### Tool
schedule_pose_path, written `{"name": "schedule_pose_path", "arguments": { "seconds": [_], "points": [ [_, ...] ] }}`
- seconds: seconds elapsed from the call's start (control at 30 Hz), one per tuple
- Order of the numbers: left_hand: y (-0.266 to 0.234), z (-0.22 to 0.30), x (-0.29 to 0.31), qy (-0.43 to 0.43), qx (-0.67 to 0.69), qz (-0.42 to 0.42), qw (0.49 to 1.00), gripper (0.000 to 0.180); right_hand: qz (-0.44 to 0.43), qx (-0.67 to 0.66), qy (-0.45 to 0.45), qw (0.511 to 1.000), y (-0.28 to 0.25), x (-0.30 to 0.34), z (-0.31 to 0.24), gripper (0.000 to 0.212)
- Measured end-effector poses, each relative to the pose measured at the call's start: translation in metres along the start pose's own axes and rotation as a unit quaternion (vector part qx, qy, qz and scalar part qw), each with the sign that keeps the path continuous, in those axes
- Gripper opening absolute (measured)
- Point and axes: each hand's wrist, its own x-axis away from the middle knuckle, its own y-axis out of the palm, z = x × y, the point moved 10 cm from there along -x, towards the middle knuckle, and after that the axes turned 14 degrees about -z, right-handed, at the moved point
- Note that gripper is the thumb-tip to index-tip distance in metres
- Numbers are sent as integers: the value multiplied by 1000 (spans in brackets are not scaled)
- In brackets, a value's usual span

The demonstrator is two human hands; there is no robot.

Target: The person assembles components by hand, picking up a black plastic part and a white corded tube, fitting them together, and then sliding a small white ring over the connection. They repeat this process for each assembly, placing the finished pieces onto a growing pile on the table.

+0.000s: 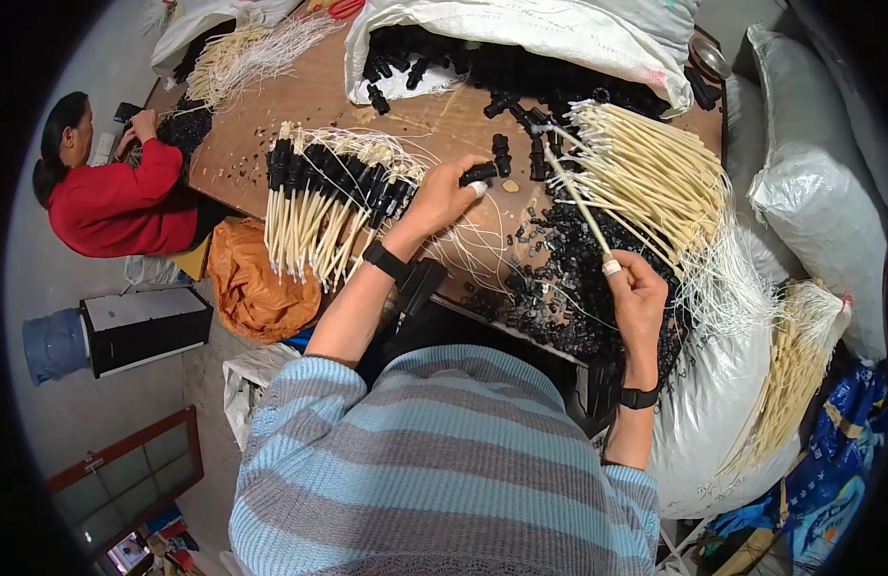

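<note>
Black plastic shows between your left hand's [440, 200] fingertips: a short fitting [478, 174] pinched by thumb and fingers, jutting to the right. Your right hand [639, 296] closes on the lower end of a cream tube [580, 204], which slants up and leftward from your grip, its far end well apart from the fitting. Beneath that tube, small black clips [559, 264] litter the brown table [238, 158]. A loose bundle of cream tubes [646, 158] lies beyond your right hand; black-topped tubes [305, 211] lie left of your left hand.
</note>
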Motion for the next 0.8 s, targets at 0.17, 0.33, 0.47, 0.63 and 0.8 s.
{"name": "schedule_pose_path", "arguments": {
  "seconds": [0.17,0.33,0.47,0.63,0.8],
  "points": [
    [9,5,3,-30,98,-47,994,39,-106,60,-3,993,28,1,-4,11],
    [5,30,7,145,-47,-42,987,33,-151,140,-48,977,37,3,-16,14],
    [55,110,40,349,-239,-77,903,21,-94,319,-190,924,56,0,-47,20],
    [42,85,43,236,-200,32,950,14,-49,81,-155,983,27,-16,-15,7],
    [37,1,26,-50,-85,-25,995,17,-184,-18,-118,976,64,-8,-35,16]
  ]
}}
